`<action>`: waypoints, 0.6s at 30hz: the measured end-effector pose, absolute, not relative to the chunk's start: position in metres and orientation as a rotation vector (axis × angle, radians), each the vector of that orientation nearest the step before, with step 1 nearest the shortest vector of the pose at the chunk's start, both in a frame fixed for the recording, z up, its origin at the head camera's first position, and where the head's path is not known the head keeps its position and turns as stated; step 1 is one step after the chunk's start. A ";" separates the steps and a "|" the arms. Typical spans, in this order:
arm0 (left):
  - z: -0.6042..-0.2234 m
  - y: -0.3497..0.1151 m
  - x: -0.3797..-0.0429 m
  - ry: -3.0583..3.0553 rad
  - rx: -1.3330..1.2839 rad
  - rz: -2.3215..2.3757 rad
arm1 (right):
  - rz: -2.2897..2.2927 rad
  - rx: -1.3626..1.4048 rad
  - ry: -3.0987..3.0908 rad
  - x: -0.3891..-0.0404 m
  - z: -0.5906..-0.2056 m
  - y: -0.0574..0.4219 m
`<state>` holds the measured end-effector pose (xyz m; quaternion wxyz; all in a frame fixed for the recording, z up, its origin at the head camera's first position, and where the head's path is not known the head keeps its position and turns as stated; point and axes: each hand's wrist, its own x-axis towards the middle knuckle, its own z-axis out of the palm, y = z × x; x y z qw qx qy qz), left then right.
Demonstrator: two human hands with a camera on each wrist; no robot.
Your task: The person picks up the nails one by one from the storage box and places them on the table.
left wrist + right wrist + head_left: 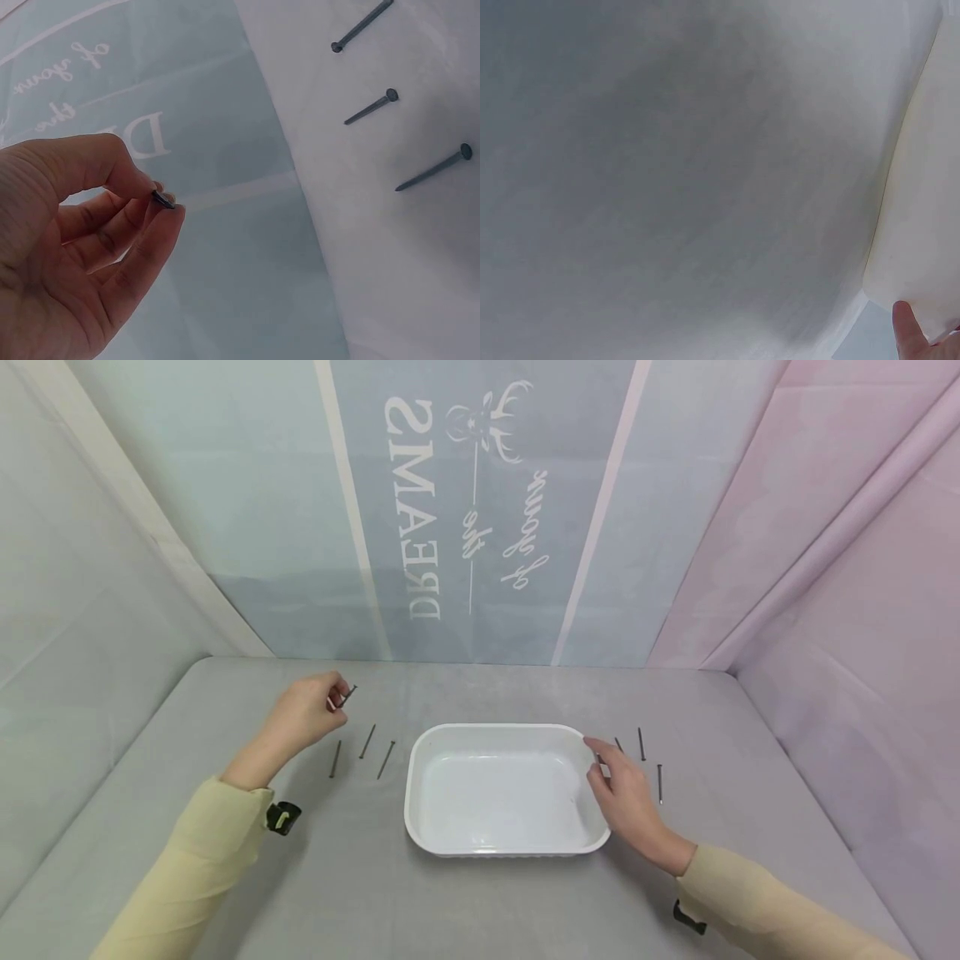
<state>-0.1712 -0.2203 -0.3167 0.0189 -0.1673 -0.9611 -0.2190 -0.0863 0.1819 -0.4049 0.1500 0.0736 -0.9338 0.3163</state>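
In the head view my left hand (303,710) is raised over the far left of the table, pinching a dark nail (347,696) between thumb and fingertips. Only a short piece of that nail (163,199) shows in the left wrist view. Three more nails (369,107) lie apart beside this hand. At the right end of a white rectangular dish (480,853), my right hand (626,797) reaches over the rim. Between its thumb and fingers shows a thin dark sliver that looks like a nail (598,759), mostly hidden. The right wrist view catches just a fingertip (904,322) by the dish's pale wall (919,195).
Right of the dish lie several loose nails (641,744), one partly behind the right hand. The grey table (480,910) ends at a printed fabric backdrop (480,635), with fabric walls (847,693) on both sides. A dark band (282,817) sits at the left wrist.
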 end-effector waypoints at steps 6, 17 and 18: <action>-0.322 -0.226 -0.174 -2.999 -0.502 -0.691 | 0.910 0.215 -2.682 -0.087 -0.405 0.182; -0.329 -0.235 -0.176 -3.058 -0.413 -0.708 | 0.909 0.222 -2.685 -0.087 -0.405 0.182; -0.330 -0.236 -0.177 -3.064 -0.403 -0.710 | 0.908 0.222 -2.685 -0.087 -0.405 0.182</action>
